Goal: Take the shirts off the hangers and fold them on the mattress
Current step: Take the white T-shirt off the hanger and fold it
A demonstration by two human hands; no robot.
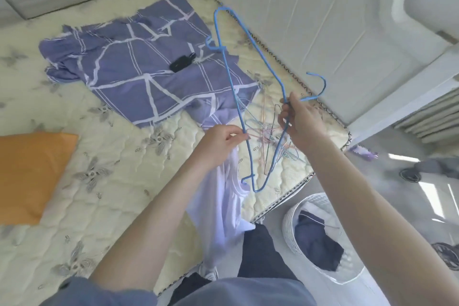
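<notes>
Head view: nearest, a pale shirt [223,206] hangs down past the mattress [111,181] edge, pinched in the left hand [221,143]. The right hand [300,119] grips a bare blue hanger [267,61] below its hook. The hanger's lower notch sits close to the cloth and could snag it. A laundry basket [288,221] stands on the floor. A tangle of wire hangers [268,139] crowds the corner beneath the hands. Beyond, a purple patterned cloth [129,64] bearing a black object [182,62] limits folding room, with an orange pillow [32,174] to the left.

Thin blue coated-wire hanger [222,48], soft pale cloth shirt [223,206], quilted embroidered mattress [111,194], white perforated plastic basket [289,226].
</notes>
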